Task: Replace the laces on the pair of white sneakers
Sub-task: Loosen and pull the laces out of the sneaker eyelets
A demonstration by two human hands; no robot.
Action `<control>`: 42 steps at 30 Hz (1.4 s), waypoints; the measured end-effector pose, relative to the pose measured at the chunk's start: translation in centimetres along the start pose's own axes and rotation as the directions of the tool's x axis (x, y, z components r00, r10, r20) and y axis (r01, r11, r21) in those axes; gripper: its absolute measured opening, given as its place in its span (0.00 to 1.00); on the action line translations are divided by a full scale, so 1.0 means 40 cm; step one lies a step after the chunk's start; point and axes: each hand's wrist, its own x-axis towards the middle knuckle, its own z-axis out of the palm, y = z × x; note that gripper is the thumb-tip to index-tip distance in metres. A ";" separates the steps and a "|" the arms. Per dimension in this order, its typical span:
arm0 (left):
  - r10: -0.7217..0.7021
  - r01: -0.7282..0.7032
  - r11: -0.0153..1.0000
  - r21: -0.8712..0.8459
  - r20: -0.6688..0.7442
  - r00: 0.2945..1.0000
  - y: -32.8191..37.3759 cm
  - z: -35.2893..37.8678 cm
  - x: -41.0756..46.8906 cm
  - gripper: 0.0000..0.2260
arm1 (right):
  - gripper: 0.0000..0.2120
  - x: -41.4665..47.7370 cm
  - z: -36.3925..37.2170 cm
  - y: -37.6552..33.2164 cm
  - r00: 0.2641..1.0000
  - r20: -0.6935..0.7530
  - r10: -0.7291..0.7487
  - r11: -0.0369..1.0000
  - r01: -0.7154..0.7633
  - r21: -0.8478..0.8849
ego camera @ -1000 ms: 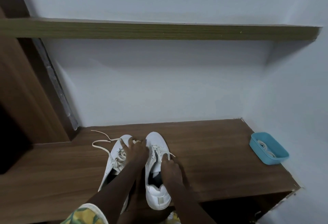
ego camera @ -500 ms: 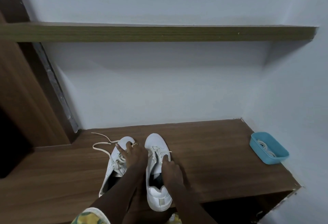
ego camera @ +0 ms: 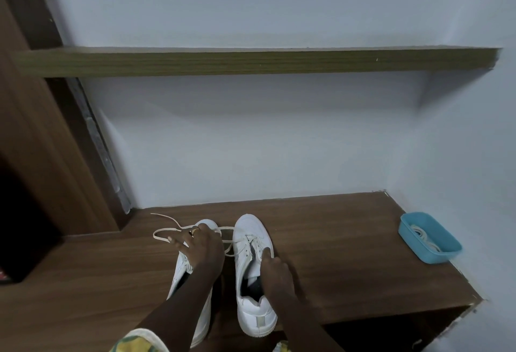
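**A:** quick count for you: two white sneakers, both on the counter (ego camera: 349,240) toes pointing to the wall. The left sneaker (ego camera: 184,265) is mostly under your arm, the right sneaker (ego camera: 251,245) sits just beside it at its 3 o'clock. One loose lace (ego camera: 167,230) trails out of the left one toward 10 o'clock. One blue tray (ego camera: 446,254) way over at 3 o'clock against the side wall, with a coil of white laces (ego camera: 421,236) in it. I can't count those, too small.

**B:** and my hands?

**A:** your left hand (ego camera: 203,245) is on top of the left sneaker's toe end, fingers (ego camera: 176,241) partly spread, with the lace running under them. Can't tell if you've actually got it pinched or it's just lying there. Your right hand (ego camera: 275,270) rests on the right side of the right sneaker by the eyelets, fingers curled down onto it, more pressing than gripping from what I can see.

**B:** room to move?

**A:** plenty. Bare counter from the right sneaker out to the tray, and more at your 9 o'clock. The heels sit close to the front edge at 6 o'clock. One shelf (ego camera: 251,63) runs overhead across the wall at 12 o'clock.

**B:** any brand?

**A:** nothing readable. There's a pale tab on the right sneaker's heel, no writing I can make out.
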 end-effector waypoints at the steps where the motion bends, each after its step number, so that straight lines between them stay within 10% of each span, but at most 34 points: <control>1: 0.009 -0.008 1.000 0.023 -0.011 1.000 -0.003 -0.001 0.001 0.12 | 0.22 -0.001 -0.001 0.000 1.000 0.001 0.000 1.000 0.000 -0.001; 11: 0.182 -0.180 0.982 0.056 -0.037 0.983 -0.003 -0.010 -0.012 0.10 | 0.23 0.002 -0.018 0.000 0.995 0.090 -0.045 0.999 0.045 -0.002; 19: 0.639 -0.638 0.769 -0.043 0.095 0.763 0.042 0.044 -0.048 0.13 | 0.21 0.023 -0.069 0.019 0.972 0.203 -0.119 0.978 0.079 0.195; 22: 0.542 -0.497 0.840 -0.216 0.348 0.765 0.051 0.009 -0.070 0.08 | 0.16 0.040 -0.088 0.024 0.985 0.134 -0.110 0.970 0.076 0.232; 28: 0.667 -0.607 0.683 -0.407 0.009 0.745 0.085 0.079 -0.058 0.18 | 0.15 0.070 -0.090 0.008 1.000 0.005 0.001 0.953 -0.003 0.303; 30: 0.597 -0.398 0.742 -0.540 0.261 0.758 0.070 0.040 -0.061 0.14 | 0.13 0.078 -0.081 0.002 0.998 -0.022 -0.051 0.949 0.056 0.310; 34: 0.389 -0.235 0.774 -0.588 0.149 0.909 0.044 0.052 -0.044 0.18 | 0.13 0.086 -0.082 -0.021 0.991 -0.060 -0.123 0.947 0.135 0.291; 42: 0.395 -0.219 0.781 -0.585 0.190 0.899 0.019 0.052 -0.026 0.17 | 0.15 0.113 -0.032 -0.066 0.987 -0.119 -0.106 0.991 0.115 0.066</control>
